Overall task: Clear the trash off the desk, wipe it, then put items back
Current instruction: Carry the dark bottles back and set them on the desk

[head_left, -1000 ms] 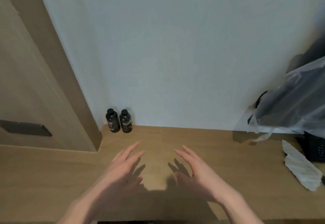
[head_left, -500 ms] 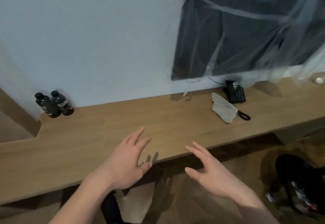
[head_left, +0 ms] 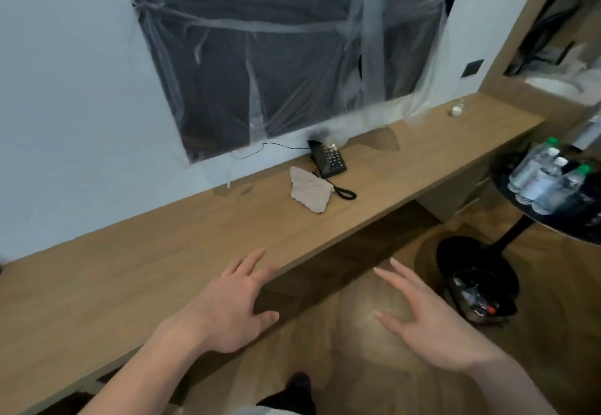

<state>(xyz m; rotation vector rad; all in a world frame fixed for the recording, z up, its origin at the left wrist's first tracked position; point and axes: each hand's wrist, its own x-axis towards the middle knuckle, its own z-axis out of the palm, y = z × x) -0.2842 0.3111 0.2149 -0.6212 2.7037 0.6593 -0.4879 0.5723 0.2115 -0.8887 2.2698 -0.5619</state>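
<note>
A long wooden desk point(head_left: 136, 278) runs from lower left to upper right under the wall. A crumpled grey-white cloth point(head_left: 310, 192) lies on it beside a black corded phone point(head_left: 329, 160). My left hand point(head_left: 227, 307) hovers over the desk's front edge, fingers spread, holding nothing. My right hand point(head_left: 426, 323) hangs open over the floor in front of the desk. A black bin point(head_left: 478, 284) with trash in it stands on the floor to the right.
A plastic-wrapped dark screen point(head_left: 286, 47) hangs on the wall above the desk. A small clear glass point(head_left: 457, 109) sits at the desk's far right end. A round black side table point(head_left: 553, 200) carries several water bottles point(head_left: 549, 180).
The view has swung right, away from the two dark bottles at the desk's left end. Both hands have come off the desk top toward its front edge and the floor, still open.
</note>
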